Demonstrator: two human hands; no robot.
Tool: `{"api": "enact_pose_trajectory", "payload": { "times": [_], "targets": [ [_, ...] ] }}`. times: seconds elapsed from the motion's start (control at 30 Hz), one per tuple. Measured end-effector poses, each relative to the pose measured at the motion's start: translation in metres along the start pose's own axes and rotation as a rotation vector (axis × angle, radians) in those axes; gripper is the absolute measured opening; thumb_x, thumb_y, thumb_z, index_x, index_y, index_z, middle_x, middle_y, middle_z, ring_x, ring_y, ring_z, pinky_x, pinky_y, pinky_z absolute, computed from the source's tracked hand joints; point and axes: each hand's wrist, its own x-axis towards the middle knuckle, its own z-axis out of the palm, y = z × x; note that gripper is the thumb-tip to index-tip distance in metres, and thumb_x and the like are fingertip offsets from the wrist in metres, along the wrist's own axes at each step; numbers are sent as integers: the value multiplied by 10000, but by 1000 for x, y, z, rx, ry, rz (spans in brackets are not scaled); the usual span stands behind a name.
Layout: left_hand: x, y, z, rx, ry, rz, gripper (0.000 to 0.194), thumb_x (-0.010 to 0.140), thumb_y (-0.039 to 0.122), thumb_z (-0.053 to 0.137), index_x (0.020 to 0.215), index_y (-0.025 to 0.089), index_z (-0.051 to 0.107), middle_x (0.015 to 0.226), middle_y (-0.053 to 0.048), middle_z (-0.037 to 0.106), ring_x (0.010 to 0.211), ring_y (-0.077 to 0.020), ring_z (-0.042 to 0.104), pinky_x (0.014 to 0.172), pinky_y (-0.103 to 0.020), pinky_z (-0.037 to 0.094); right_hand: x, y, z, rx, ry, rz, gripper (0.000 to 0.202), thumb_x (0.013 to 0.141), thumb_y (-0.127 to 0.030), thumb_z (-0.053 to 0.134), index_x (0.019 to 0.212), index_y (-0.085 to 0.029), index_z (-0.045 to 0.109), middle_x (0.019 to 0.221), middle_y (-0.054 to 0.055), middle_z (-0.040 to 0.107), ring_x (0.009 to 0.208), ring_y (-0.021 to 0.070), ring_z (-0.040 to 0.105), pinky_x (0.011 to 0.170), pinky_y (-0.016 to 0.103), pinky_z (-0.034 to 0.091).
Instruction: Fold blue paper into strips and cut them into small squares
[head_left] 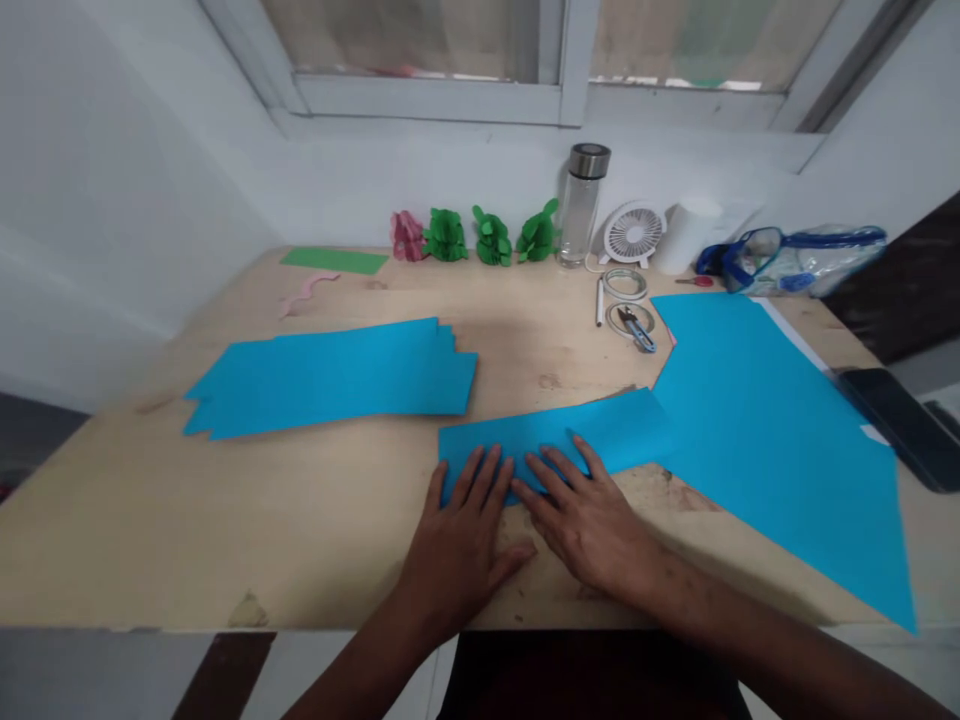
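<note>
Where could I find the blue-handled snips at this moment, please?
In the head view, the blue-handled snips lie right of centre, over the nearer tape roll and just left of the large blue sheet.

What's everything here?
Table: 1, tan, centre
Strip: 1, blue, front
Stacked strips: several, blue, left
Sheet: 1, blue, right
Card: 1, green, left
Scrap: 1, pink, left
Figures: 4, green, pink, back
Bottle: 1, clear, back
Fan, cylinder: 1 each, white, back
Pouch: 1, clear, right
Rings: 2, white, right
Pen: 1, white, right
Snips: 1, blue, right
Tool: 1, red, right
Phone: 1, black, right
Window: 1, white, back
Left grip, right grip: 2, bare, on strip
</note>
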Motion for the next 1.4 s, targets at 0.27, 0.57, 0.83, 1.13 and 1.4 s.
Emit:
{"api": "enact_pose_trajectory", "payload": {
  "times": [0.27, 0.57, 0.83, 1.13, 1.4],
  "targets": [
    [1, 1, -2, 16, 16, 8, 737, 889, 620, 399, 1428, 117, 392, 1470, -164, 408, 1379, -360, 311, 1103, -585, 194, -51, 35, -14, -78, -27, 31, 619, 914, -543, 470, 1428, -206, 408, 1459, 80, 452, 1337, 308, 379, 1133, 589, 136],
    [0, 0, 0, 0, -20, -19, 764, 895, 650, 350, 1455, 130, 338, 1487, -154, 385, 1396, -347, 281, 1109, -579, 199, -118, 65, -22, -233, -12, 216, 642, 956, -468, 421, 1501, -183, 239, 1461, 107, 441, 1376, 316, 327, 1113, 627, 149],
    [1, 3, -1, 6, -43, -24, 761, 908, 641, 308, 1462, 119, 318, 1489, -154, 382, 1399, -344, 274, 1105, -594, 193, -123, 60, -33, -246, 94, 396, 647, 951, -423, 447, 1518, -256, 183, 1483, 92, 411, 1400, 326, 280, 1103, 631, 146],
    [3, 6, -10, -31, -150, -85, 762, 908, 638, 325, 1488, 147, 263, 1509, -132, 356, 1414, -327, 247, 1118, -582, 173, -77, 33, -11, -142, 1, 183, 547, 948, -435, 441, 1441, -206, 383, 1480, 113, 416, 1370, 298, 340, 1116, 577, 182],
    [35, 75, -10, -210, -50, 60, 750, 908, 670, 283, 1478, 182, 284, 1561, -62, 256, 1447, -287, 153, 1148, -583, 105, -85, 38, -2, -161, 27, 143, 580, 950, -404, 438, 1473, -181, 323, 1479, 143, 408, 1373, 325, 328, 1083, 596, 235]
  ]
}}
